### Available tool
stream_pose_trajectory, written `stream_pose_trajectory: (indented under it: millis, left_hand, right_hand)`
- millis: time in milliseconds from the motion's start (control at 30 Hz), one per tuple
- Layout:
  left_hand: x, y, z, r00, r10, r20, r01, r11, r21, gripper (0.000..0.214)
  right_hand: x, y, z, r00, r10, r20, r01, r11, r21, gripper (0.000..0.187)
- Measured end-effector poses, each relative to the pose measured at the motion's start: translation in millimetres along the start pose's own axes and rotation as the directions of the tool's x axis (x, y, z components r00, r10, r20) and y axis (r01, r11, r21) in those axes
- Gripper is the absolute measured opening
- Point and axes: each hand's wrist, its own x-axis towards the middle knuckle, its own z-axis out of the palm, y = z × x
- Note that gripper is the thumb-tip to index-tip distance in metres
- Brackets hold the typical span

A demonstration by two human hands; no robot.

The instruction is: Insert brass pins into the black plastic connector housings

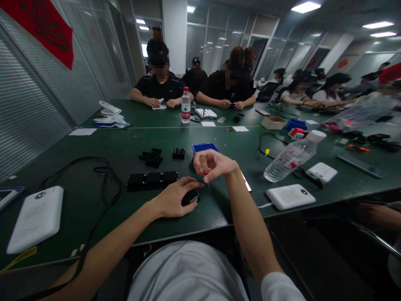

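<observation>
My right hand (214, 165) is closed around a small screwdriver (204, 165) with a clear handle, its thin tip pointing down toward the table. Just below it, my left hand (175, 198) rests on the green table (94, 146) with its fingers curled over a small black part (190, 197), pressing it in place. Right behind my left hand lies a row of three black blocks (152, 180). More small black parts (152, 158) and another black block (178, 153) lie further back. A blue tray (205, 147) stands just beyond my right hand.
A tilted water bottle (291, 156) and two white power banks (290, 196) lie to the right. Another white power bank (36, 217) and a looped black cable (103, 179) are at the left. Several people sit at the table's far side, with an upright bottle (186, 105) among them.
</observation>
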Motion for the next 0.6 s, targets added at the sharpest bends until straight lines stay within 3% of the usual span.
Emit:
stream_pose_trajectory:
  millis: [267,600]
  left_hand:
    - [-1.5,4.0,-6.5,0.999,0.02,0.047,-0.017,0.998,-0.056,0.072]
    - [-1.4,1.6,-3.8,0.999,0.032,0.023,-0.03,0.996,-0.083,0.076]
  right_hand:
    - [-1.3,6.6,-4.8,1.0,-0.004,0.006,0.004,0.999,0.046,0.048]
    - [-2.8,9.5,-7.2,1.0,-0.01,-0.004,0.01,0.999,0.042,0.051]
